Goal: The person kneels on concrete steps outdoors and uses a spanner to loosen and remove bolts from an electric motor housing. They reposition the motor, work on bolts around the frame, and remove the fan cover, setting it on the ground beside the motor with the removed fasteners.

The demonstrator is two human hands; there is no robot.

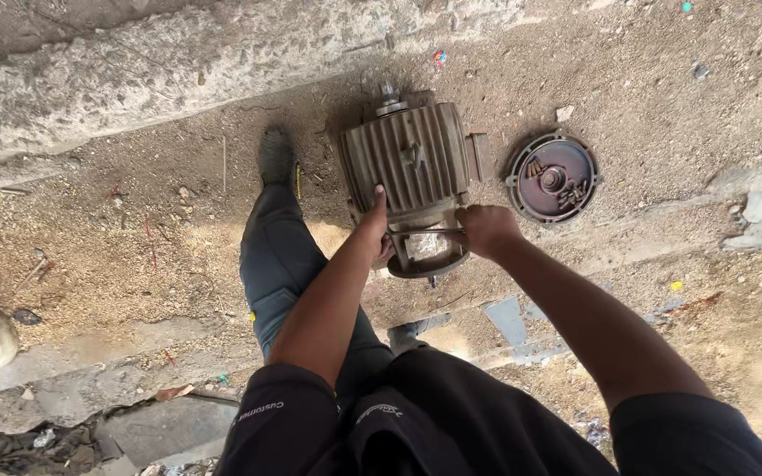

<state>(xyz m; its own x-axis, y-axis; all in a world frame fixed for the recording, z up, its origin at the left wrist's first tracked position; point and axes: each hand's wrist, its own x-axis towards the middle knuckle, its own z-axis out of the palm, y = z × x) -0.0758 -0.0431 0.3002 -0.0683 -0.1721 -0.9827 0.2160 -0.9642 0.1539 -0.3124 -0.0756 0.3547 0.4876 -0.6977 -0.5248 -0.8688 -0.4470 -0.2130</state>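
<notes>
Hands grip a dusty ribbed motor (409, 167) lying on the dirt ground (134, 238), beside a low concrete ledge (134, 79). Left hand (372, 227) clasps the near end of the motor's casing, thumb stretched up along the ribs. Right hand (485, 229) is clenched on the rim of the open end (the fingers curl out of sight). Just right of the motor lies a round metal end cover (552, 176), apart from it. One shoe (275, 154) stands left of the motor.
</notes>
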